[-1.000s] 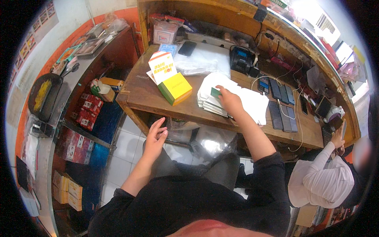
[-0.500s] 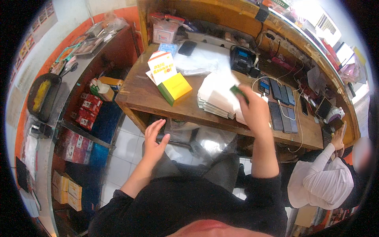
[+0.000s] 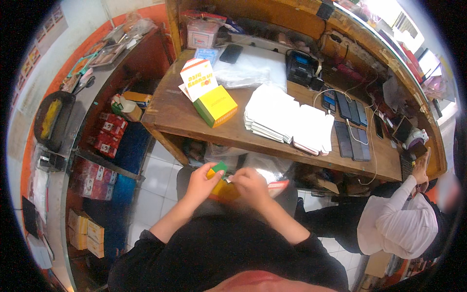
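Observation:
In front of my lap I hold a printed card carton [image 3: 224, 190], yellow with a green flap and a red-and-white end. My left hand [image 3: 198, 185] is closed on its left side, thumb over the green part. The fingers of my right hand [image 3: 253, 186] pinch together at its edge; a small pale bit shows between them, and the hand covers much of the carton. On the desk above stands a folded-up yellow and green box [image 3: 217, 105] with its white printed lid raised. To its right lie stacks of flat white cartons [image 3: 270, 113].
Phones [image 3: 351, 138] and white cables lie on the desk's right side. A black printer-like device [image 3: 300, 67] and a clear plastic sheet [image 3: 243, 73] are at the back. A shelf with red packs [image 3: 111, 127] is left; a person in a white top [image 3: 399, 224] sits right.
My right hand has come down from the white stacks to my lap with the carton. My left hand, open before, has closed on the carton's left side.

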